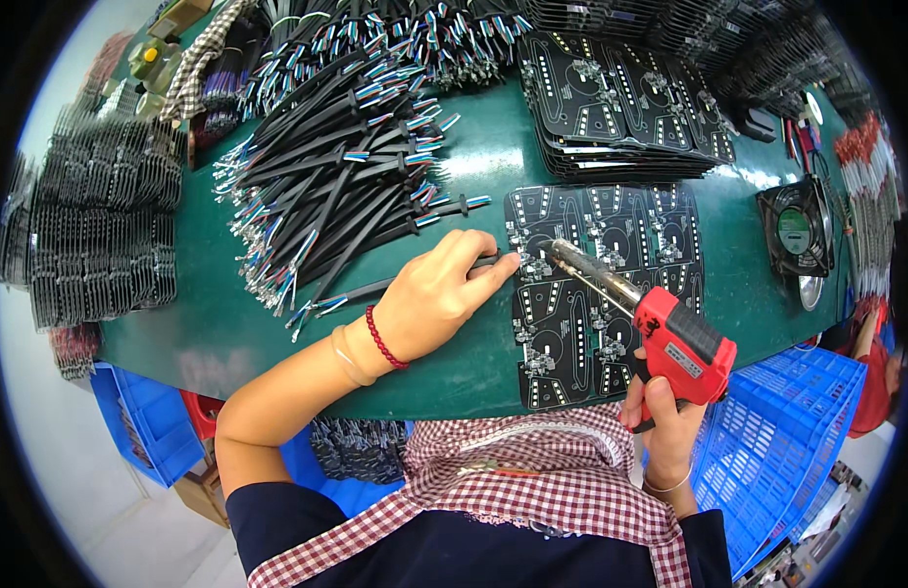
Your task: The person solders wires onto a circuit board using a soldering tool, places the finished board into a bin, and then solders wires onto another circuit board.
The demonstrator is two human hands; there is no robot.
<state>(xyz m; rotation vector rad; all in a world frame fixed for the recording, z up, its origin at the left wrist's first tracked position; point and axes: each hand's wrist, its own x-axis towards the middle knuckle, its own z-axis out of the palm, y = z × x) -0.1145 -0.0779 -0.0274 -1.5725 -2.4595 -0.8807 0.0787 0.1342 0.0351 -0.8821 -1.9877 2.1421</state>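
My left hand [429,299] is closed on a black sleeved cable [361,292], with thumb and forefinger pinching it at the left edge of a black circuit board panel [557,318]. The cable's loose wire ends trail out to the left, while its other end is mostly hidden by the fingers. In my right hand [666,416] is a red and black soldering gun [684,343], gripped by its handle. Its metal barrel slants up and left over the panel, and the tip is close to the upper left board, near the left fingertips. Whether the tip touches the board I cannot tell.
A pile of black cables [326,186] with coloured wire ends lies left of the panel. Behind the panel is a stack of board panels [581,93]. A small fan [795,227] stands at right. Stacked boards [106,255] fill the far left; a blue crate [777,412] sits lower right.
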